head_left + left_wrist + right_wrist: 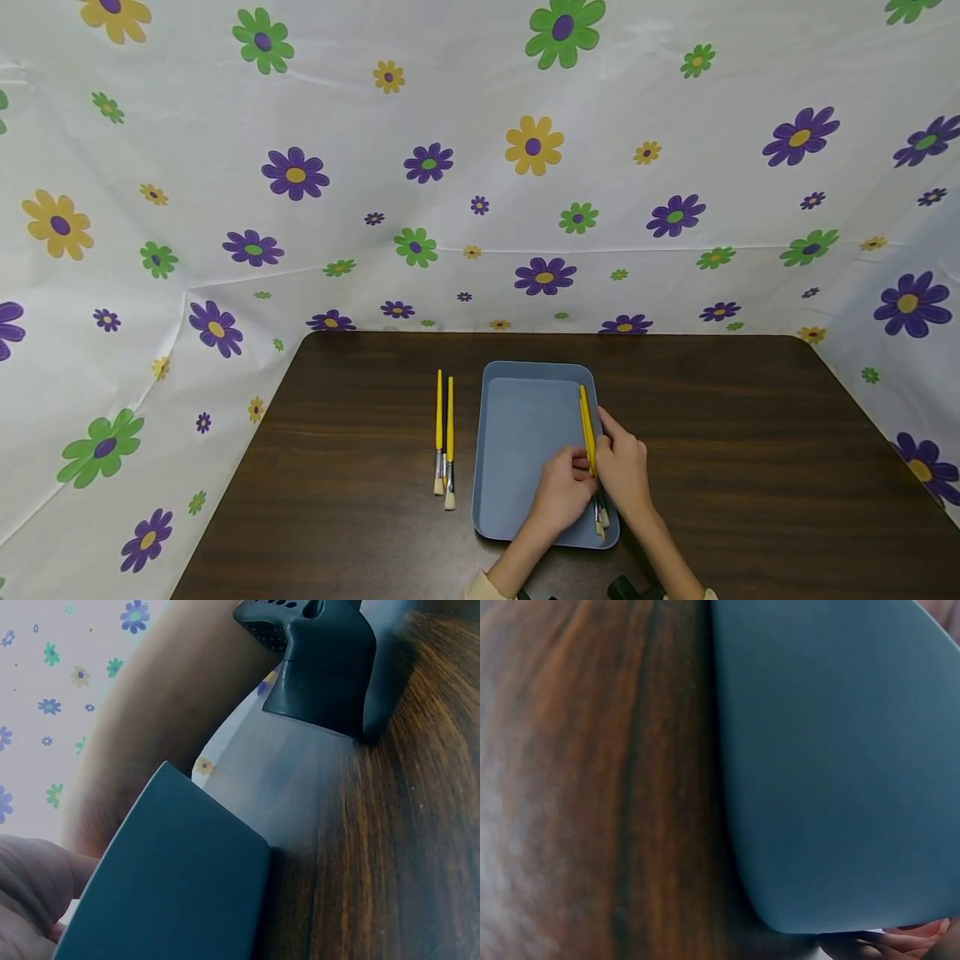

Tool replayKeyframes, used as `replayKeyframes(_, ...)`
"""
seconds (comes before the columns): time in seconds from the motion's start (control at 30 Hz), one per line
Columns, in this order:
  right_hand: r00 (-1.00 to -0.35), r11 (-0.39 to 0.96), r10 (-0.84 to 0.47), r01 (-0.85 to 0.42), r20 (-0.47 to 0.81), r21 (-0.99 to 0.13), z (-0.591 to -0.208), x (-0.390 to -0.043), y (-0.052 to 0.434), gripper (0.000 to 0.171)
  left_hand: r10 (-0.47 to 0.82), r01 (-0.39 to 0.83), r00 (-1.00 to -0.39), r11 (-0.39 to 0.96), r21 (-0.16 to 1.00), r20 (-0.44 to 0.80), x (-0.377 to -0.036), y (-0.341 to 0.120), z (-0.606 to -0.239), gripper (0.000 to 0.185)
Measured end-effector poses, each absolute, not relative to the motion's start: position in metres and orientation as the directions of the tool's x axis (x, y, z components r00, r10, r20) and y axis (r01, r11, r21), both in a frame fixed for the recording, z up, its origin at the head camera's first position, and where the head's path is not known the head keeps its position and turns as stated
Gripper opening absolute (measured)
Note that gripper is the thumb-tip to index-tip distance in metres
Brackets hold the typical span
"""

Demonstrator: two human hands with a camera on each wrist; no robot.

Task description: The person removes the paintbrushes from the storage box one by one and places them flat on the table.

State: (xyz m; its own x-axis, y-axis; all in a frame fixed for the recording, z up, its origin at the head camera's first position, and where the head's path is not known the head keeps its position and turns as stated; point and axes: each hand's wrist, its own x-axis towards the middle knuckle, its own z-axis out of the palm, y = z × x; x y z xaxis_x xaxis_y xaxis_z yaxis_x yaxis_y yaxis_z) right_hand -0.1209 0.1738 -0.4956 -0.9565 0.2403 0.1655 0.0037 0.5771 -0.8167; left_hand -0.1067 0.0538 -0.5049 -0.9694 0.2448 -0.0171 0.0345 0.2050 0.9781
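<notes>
Yellow-handled paintbrushes (587, 421) lie lengthwise along the right side of a blue-grey tray (517, 433), bristles toward the near edge. My left hand (562, 493), over the tray, pinches their handles with curled fingers. From the right, my right hand (624, 471) meets the same handles, thumb side against them and forefinger by the tray's rim; its grip is partly hidden. Both wrist views mostly catch the tray's outer wall (180, 870), also a blue-grey wall (840, 765) on the right side. Part of a hand (30, 892) shows at the left wrist view's lower left.
Left of the tray, more yellow-handled paintbrushes (450, 433) lie side by side on the dark wooden table (360, 517). A flower-printed sheet (450, 200) hangs behind and around the table. A dark wrist device (322, 675) appears by a forearm in the left wrist view.
</notes>
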Motion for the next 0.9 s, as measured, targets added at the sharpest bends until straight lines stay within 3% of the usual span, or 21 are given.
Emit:
replayKeyframes(0.3,-0.959,0.573,0.236,0.005,0.159,-0.82,-0.497,-0.122,0.176,0.049,0.259,0.01,-0.965,0.229,0.973,-0.051,-0.104,0.055,-0.503,0.04)
replayKeyframes(0.53,-0.96,0.559,0.224,-0.012,0.166,-0.829,-0.498,-0.122,0.18,0.049,0.26,-0.059,-0.961,0.148,0.987,-0.096,-0.103,0.056,-0.502,0.053)
replayKeyframes(0.9,-0.97,0.562,0.213,0.021,0.12,-0.827,-0.494,-0.124,0.185,0.044,0.265,-0.15,-0.952,0.046,0.988,-0.156,-0.107,0.045,-0.497,0.044)
